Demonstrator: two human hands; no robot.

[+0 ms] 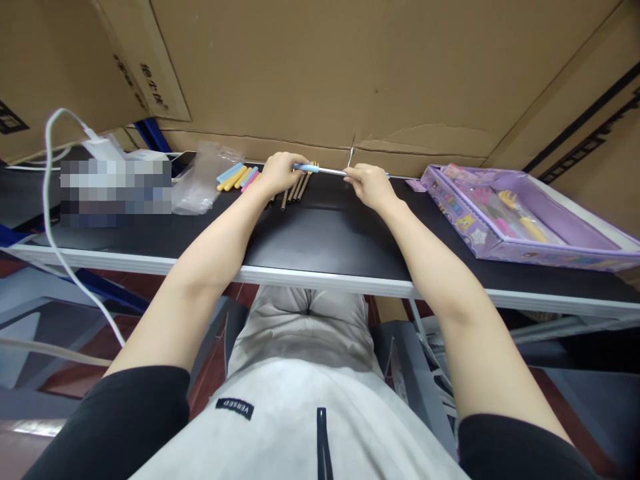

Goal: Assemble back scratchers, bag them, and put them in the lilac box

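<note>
Both my hands hold a thin back scratcher (pixel 330 172) level above the black table, its silvery metal rod showing between them. My left hand (pixel 281 175) is closed around the light-blue part at its left. The fingers of my right hand (pixel 371 183) pinch the rod farther right, and a bit of blue shows past that hand. Just beside my left hand lie several metal rods (pixel 295 190) with yellow claw-like ends, partly hidden by the hand. Left of it is a group of blue, yellow and pink handles (pixel 234 177).
A purple display box (pixel 475 250) on the right contains claw-ended back scratchers (pixel 523 217). Clear plastic bags (pixel 197 187) lie at the left, near a white plug and cable (pixel 47 167). Cardboard walls (pixel 320 73) close off the back of the table (pixel 330 243).
</note>
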